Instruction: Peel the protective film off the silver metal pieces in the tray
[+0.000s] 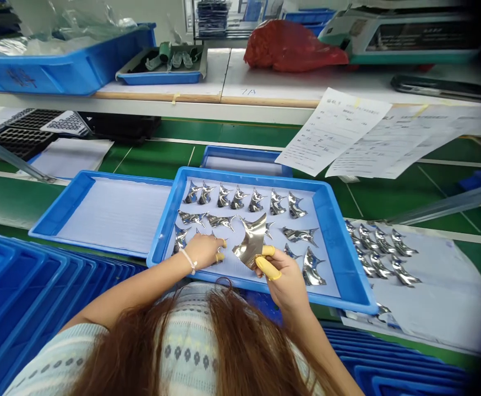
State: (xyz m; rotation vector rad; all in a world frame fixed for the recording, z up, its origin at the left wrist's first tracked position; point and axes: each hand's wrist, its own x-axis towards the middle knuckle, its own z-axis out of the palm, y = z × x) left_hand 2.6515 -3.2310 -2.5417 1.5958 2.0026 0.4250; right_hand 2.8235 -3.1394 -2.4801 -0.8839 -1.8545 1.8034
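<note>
My right hand [282, 275], with yellow finger cots, grips a curved, mirror-polished metal piece [252, 241] by its lower edge above a blue plastic tray [240, 176]. My left hand [202, 251], also wearing yellow cots, rests over the tray's near left area. Its fingertips sit close to the held piece and over another shiny piece, partly hidden. Several similar finned metal pieces [224, 196] lie in rows on the tray's pale liner.
A second lined blue tray [100, 203] sits to the left, and a third [240, 154] behind. Several more metal pieces [381, 250] lie on a white sheet at right. Printed papers [331, 132] overhang a green belt. Stacked blue trays [29, 286] fill the lower left.
</note>
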